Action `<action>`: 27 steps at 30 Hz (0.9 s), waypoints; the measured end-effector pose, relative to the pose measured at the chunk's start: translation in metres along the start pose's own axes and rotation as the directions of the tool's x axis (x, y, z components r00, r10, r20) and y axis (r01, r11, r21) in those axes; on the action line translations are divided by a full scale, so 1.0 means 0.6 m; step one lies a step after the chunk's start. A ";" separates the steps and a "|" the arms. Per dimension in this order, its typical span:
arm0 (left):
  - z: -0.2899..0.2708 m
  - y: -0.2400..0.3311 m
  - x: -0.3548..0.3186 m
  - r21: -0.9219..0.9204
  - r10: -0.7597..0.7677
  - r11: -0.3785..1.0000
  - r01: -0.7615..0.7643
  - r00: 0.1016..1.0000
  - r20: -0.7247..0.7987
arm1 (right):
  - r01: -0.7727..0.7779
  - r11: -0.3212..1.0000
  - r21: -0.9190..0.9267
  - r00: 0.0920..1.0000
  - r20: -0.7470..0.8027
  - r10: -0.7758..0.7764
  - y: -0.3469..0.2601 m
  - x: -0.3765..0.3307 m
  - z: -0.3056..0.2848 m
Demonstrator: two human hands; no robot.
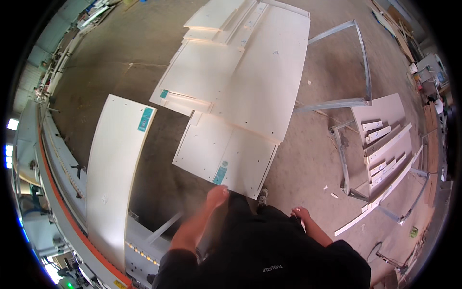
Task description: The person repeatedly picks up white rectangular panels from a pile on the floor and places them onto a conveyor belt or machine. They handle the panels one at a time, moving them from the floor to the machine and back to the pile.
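Note:
My left hand (217,196) is curled closed beside the near edge of a white panel (202,144). A teal label (220,175) is stuck on that panel, just ahead of the hand. From here I cannot tell whether the fingers touch the edge, and the inside of the hand is hidden. Out to my right side, low by my body, is my right hand (301,213). Its fingers are bent in, and whatever they hold, if anything, does not show. Larger white panels (269,72) lie stacked and overlapping beyond the near one.
At left, a long white panel (118,164) with a teal label lies on a machine with an orange-red edge strip (67,204). On the right, metal frames (337,103) stand on the concrete floor; one carries a panel (385,108) and several narrow strips (390,147).

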State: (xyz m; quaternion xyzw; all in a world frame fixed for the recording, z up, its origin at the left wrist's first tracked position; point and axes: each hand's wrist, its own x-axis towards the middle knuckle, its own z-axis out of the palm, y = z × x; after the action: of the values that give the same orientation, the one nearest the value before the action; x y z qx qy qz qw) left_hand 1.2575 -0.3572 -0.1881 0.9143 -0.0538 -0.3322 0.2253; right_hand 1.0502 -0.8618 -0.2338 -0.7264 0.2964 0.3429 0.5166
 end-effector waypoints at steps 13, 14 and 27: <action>-0.339 -0.048 0.813 0.148 -0.029 0.983 0.110 0.884 -0.467 | -0.409 0.854 0.323 0.848 -0.211 0.486 -0.147 -0.274 0.154; -0.347 -0.046 0.840 0.164 -0.029 0.979 0.125 0.871 -0.490 | -0.415 0.776 0.475 0.811 -0.193 0.552 -0.133 -0.282 0.169; -0.309 0.062 0.872 0.155 0.044 0.987 0.032 0.887 -0.460 | -0.526 0.604 0.599 0.723 -0.059 0.688 -0.233 -0.259 0.236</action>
State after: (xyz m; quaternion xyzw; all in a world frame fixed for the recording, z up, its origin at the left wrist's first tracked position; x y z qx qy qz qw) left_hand 1.7813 -0.4504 -0.3509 0.9818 -0.0275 -0.0992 0.1595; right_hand 1.0411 -0.6741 -0.0653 -0.4432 0.6826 0.2924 0.5022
